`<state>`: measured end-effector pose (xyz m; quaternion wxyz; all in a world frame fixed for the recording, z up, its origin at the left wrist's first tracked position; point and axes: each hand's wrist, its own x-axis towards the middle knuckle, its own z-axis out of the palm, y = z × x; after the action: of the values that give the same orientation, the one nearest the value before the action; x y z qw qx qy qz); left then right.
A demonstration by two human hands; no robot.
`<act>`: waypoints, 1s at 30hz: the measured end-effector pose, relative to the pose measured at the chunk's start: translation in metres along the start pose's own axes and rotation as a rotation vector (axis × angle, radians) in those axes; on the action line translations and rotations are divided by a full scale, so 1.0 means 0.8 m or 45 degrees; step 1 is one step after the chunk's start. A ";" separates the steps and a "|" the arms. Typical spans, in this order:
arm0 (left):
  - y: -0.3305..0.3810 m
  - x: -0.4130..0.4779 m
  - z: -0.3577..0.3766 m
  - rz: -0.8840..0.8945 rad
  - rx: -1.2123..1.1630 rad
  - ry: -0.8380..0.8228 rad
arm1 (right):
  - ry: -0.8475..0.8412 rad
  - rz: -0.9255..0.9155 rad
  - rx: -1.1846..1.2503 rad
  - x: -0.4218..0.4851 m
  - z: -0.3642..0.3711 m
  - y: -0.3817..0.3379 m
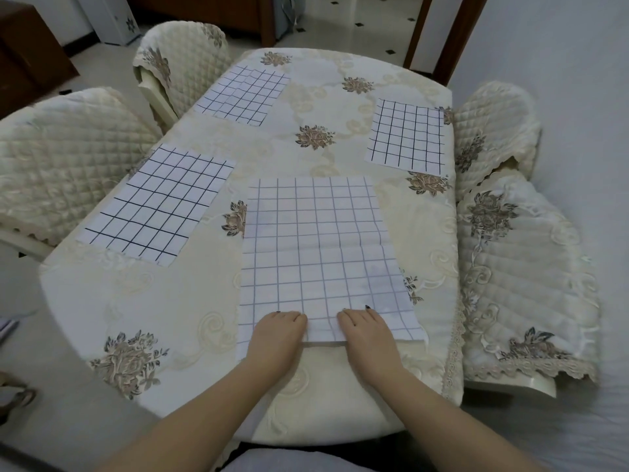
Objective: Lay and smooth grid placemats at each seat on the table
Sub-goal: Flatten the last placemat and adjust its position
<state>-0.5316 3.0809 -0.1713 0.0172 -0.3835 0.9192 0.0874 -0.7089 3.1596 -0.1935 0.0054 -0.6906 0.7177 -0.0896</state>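
A white grid placemat (pixel 316 253) lies in front of me on the table, with a fold crease across its middle. My left hand (pixel 279 332) and my right hand (pixel 366 330) lie flat, palms down, side by side on its near edge, fingers straight. Three more grid placemats lie on the table: one at the near left (pixel 156 206), one at the far left (pixel 243 95), slightly wrinkled, and one at the far right (pixel 406 136).
The table (pixel 170 301) wears a cream cloth with embroidered flowers. Quilted cream chairs stand at the left (pixel 64 158), far left (pixel 183 63) and right (pixel 497 131); a chair cover (pixel 520 284) hangs at the near right. A wooden door frame (pixel 452 35) rises behind.
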 end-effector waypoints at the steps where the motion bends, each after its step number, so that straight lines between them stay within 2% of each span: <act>1: -0.009 0.000 -0.004 -0.056 0.005 -0.008 | 0.018 0.045 -0.002 0.001 -0.004 0.008; 5: -0.044 -0.005 -0.015 -0.271 -0.073 0.034 | -0.094 0.235 0.062 0.009 -0.023 0.040; 7: -0.058 -0.006 -0.021 -0.417 -0.175 0.139 | -0.156 0.330 0.136 0.013 -0.035 0.056; 10: -0.077 -0.007 -0.035 -0.577 -0.439 0.187 | -0.110 0.481 0.282 0.015 -0.047 0.078; 14: -0.101 -0.007 -0.051 -0.609 -0.901 0.235 | -0.077 0.616 0.585 0.019 -0.068 0.104; 17: -0.108 -0.007 -0.065 -0.665 -1.058 0.302 | -0.002 0.738 0.764 0.024 -0.080 0.117; 22: -0.110 -0.009 -0.090 -0.740 -1.380 0.413 | 0.173 0.801 1.169 0.032 -0.100 0.122; 30: -0.115 -0.011 -0.127 -0.669 -1.500 0.454 | 0.313 0.777 1.410 0.031 -0.129 0.132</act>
<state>-0.4568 3.0054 -0.0840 -0.3265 -0.5485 0.5828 0.5029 -0.8280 3.1508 -0.1032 0.3040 -0.3352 0.7247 -0.5197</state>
